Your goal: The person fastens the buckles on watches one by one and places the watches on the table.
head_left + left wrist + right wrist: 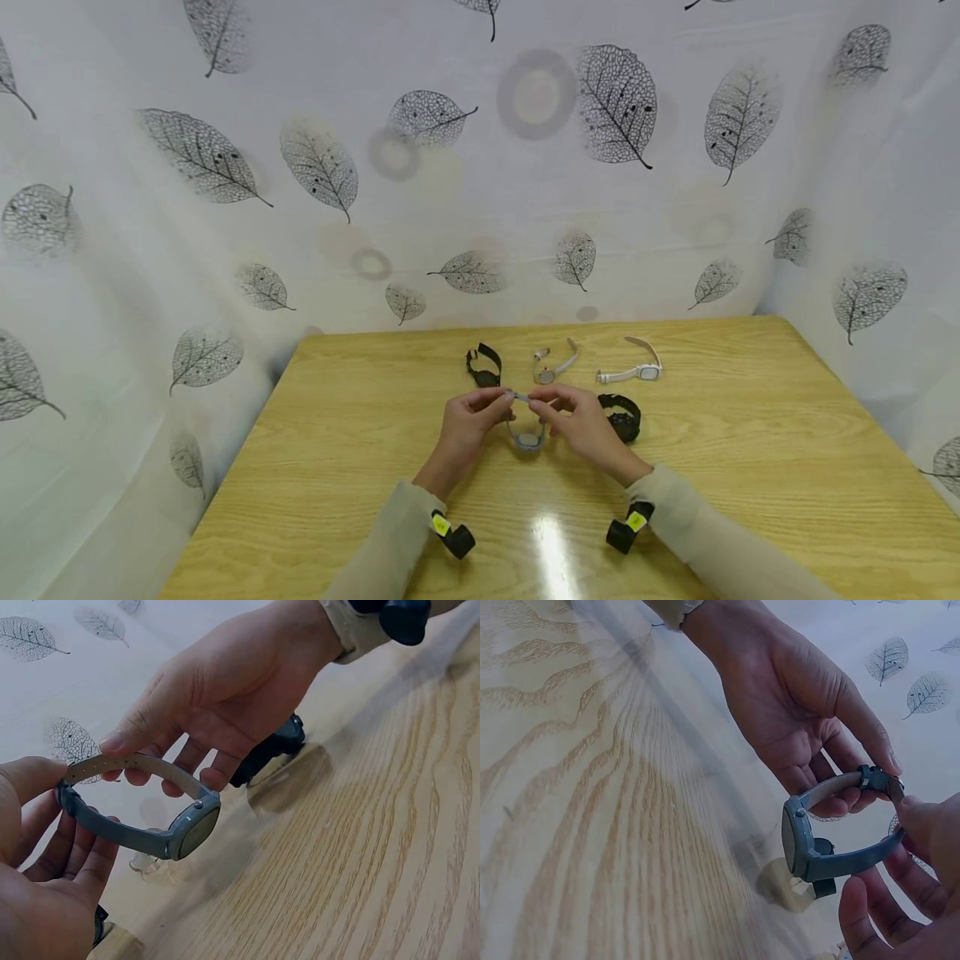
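Between both hands hangs a grey-blue wristwatch (528, 441), its strap bent round into a loop and its round dial lowest, close over the table. My left hand (471, 421) pinches the strap at the buckle (69, 799) between thumb and fingers. On the other strap piece, the one with punched holes (112, 763), the thumb and index finger of my right hand (585, 423) pinch. Both strap ends meet at the top of the loop, where the fingertips nearly touch. In the right wrist view the watch case (796, 838) shows from its side.
Behind the hands lie a black watch (487, 378), a watch with a pale strap (547, 377) and a white watch (649, 372). Another black watch (626, 427) lies close beside the right hand. A leaf-print curtain (480, 192) borders the wooden table (360, 417).
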The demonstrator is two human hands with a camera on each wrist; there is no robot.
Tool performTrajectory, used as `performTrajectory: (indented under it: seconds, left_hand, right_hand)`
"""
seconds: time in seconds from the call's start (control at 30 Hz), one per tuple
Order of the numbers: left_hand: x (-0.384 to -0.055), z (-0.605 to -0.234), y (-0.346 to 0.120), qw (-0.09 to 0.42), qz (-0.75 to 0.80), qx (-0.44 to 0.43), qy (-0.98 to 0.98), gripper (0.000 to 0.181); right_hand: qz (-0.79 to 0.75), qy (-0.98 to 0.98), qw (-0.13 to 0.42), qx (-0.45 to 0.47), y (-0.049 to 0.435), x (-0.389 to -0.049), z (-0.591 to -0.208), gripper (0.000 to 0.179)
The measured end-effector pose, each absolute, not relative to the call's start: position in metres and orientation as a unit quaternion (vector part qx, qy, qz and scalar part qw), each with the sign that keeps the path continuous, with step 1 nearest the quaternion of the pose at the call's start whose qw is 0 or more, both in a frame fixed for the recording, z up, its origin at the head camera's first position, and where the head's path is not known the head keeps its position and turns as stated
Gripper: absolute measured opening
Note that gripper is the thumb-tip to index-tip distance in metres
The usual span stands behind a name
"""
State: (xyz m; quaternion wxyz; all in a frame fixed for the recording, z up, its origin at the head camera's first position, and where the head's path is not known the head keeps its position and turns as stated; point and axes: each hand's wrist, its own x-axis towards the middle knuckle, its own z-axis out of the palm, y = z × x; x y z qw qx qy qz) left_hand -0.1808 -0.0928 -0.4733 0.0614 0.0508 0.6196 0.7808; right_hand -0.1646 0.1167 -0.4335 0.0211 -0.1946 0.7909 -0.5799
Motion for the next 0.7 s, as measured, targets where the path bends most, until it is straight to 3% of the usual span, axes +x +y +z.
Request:
performTrajectory:
  seconds: [0.7]
  left_hand:
    - [-0.1794,-0.4717,-0.0912,0.063,0.771,0.069,0.63,0.024]
  right_hand:
    - [-0.592,0.779,0.004,-0.207,0.1126,-0.1618,-0.4344,0.019]
